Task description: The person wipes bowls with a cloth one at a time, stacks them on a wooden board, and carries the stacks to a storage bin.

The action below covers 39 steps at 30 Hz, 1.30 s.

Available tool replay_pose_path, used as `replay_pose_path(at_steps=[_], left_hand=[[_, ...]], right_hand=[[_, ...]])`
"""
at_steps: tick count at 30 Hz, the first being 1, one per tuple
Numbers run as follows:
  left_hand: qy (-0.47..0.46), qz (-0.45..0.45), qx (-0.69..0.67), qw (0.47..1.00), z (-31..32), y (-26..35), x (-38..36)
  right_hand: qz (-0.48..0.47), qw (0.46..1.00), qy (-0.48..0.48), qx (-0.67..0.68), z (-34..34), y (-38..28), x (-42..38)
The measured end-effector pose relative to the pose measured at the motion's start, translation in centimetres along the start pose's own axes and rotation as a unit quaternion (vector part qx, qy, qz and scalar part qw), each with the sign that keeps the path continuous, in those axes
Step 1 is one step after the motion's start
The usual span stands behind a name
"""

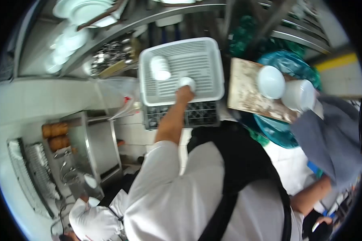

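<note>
Closest in, a white jacket and black apron straps (245,168) fill the bottom of the view. Low on the right, the right hand (321,225) hangs beside something dark. It's too small and shadowed to tell how its fingers sit or whether they hold anything. A grey cloth (330,136) drapes just above that forearm. Down in the left corner, a co-worker in a white cap (90,219) bends by the steel shelving.

Now follow the left arm out: the left hand (184,95) reaches over the near edge of the white dish rack (205,56), fingers closed around a small white cup (186,82) standing mouth-down on the rack floor. A grip on the cup's sides looks like the sound way, keeping it square to the grid so it doesn't tip or knock its neighbour. That neighbour, a second white cup (160,67), sits apart toward the rack's far left. Beneath the rack is a dark compartment crate (197,114).

To the right, a worn wooden board (245,94) carries two white bowls (270,81), touching, over a teal plastic bag (287,62). Farthest off, stacked plates (84,10) and a tub of cutlery (110,54) line the shelves.
</note>
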State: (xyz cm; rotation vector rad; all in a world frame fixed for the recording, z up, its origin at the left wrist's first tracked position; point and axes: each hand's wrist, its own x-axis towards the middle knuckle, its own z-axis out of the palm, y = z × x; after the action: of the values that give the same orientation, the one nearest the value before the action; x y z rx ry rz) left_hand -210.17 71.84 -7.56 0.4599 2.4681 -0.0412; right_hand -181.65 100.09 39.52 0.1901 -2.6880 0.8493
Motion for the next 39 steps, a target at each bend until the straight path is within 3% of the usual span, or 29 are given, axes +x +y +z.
replay_pose_path(at_steps=[2, 6, 10, 12, 13, 14, 16, 18, 20, 22, 23, 24, 25, 26, 27, 29, 30, 33, 35, 36, 38, 39], left_hand=[[-0.021, -0.027, 0.053, 0.998, -0.3, 0.6, 0.3], [0.013, 0.037, 0.032, 0.999, 0.5, 0.6, 1.3], [0.165, 0.03, -0.218, 0.962, 0.0, -1.3, 2.2], [0.163, 0.035, -0.525, 0.835, 1.5, -2.9, 4.5], [0.144, 0.035, -0.65, 0.745, -3.3, 0.1, -1.6], [0.071, 0.093, -0.749, 0.652, -8.2, 2.7, -7.5], [0.06, 0.164, -0.825, 0.538, -12.6, 5.2, -13.3], [0.023, 0.154, -0.879, 0.45, -15.9, 7.8, -17.9], [0.01, 0.185, -0.867, 0.462, -18.2, 10.3, -22.4], [0.138, 0.218, -0.764, 0.592, -18.1, 11.6, -25.6], [0.41, 0.372, -0.444, 0.704, -17.3, 11.3, -25.5], [0.411, 0.373, -0.448, 0.701, -17.5, 11.4, -25.8], [0.294, 0.372, -0.509, 0.718, -17.8, 11.2, -26.4], [0.172, 0.366, -0.559, 0.724, -17.9, 11.1, -26.8], [0.173, 0.367, -0.559, 0.723, -17.8, 11.4, -26.9], [0.186, 0.406, -0.683, 0.578, -17.6, 12.9, -26.4], [0.133, 0.402, -0.748, 0.511, -17.8, 13.2, -26.2], [0.153, 0.366, -0.735, 0.549, -18.1, 13.8, -25.3], [0.118, 0.29, -0.751, 0.581, -16.9, 14.3, -22.7], [0.114, 0.295, -0.75, 0.581, -16.8, 14.8, -22.3], [0.358, 0.421, -0.565, 0.612, -16.8, 16.1, -22.3], [0.372, 0.52, -0.437, 0.633, -17.2, 15.6, -22.8]], right_hand=[[-0.105, 0.986, -0.033, 0.123, -0.3, -1.2, 2.4], [0.005, 0.992, -0.053, 0.114, 2.9, -4.3, 2.1], [0.095, 0.993, -0.027, 0.058, 7.6, -4.4, 2.4], [0.104, 0.994, -0.009, -0.032, 8.8, -4.6, 2.8], [0.098, 0.992, 0.0, -0.086, 9.5, -4.6, 3.2], [0.088, 0.986, 0.007, -0.139, 10.2, -4.8, 3.6], [0.067, 0.976, 0.011, -0.205, 11.8, -4.7, 4.6], [0.049, 0.969, 0.005, -0.243, 13.5, -4.2, 5.7], [0.041, 0.964, -0.009, -0.263, 15.3, -3.5, 6.9], [0.039, 0.961, -0.009, -0.273, 17.4, -2.3, 7.0], [0.018, 0.958, 0.033, -0.286, 19.5, -0.9, 5.8], [0.016, 0.956, 0.031, -0.29, 20.7, 1.2, 3.7], [0.073, 0.996, 0.042, -0.044, 21.3, 3.4, 1.2], [0.127, 0.969, 0.051, 0.207, 21.0, 3.7, 0.5], [0.125, 0.969, 0.052, 0.207, 20.8, 3.8, 0.6], [-0.063, 0.971, 0.23, -0.011, 18.0, 2.5, 3.0], [0.046, 0.982, 0.157, 0.099, 16.9, 1.9, 3.1], [0.098, 0.972, 0.194, 0.094, 18.8, 3.4, 1.7], [0.165, 0.93, 0.226, 0.239, 18.7, 4.1, 0.4], [0.166, 0.929, 0.231, 0.236, 17.7, 4.1, 0.2], [0.114, 0.981, 0.157, -0.014, 15.3, 3.5, -0.1], [0.128, 0.982, 0.14, -0.004, 15.3, 3.8, -0.2]])
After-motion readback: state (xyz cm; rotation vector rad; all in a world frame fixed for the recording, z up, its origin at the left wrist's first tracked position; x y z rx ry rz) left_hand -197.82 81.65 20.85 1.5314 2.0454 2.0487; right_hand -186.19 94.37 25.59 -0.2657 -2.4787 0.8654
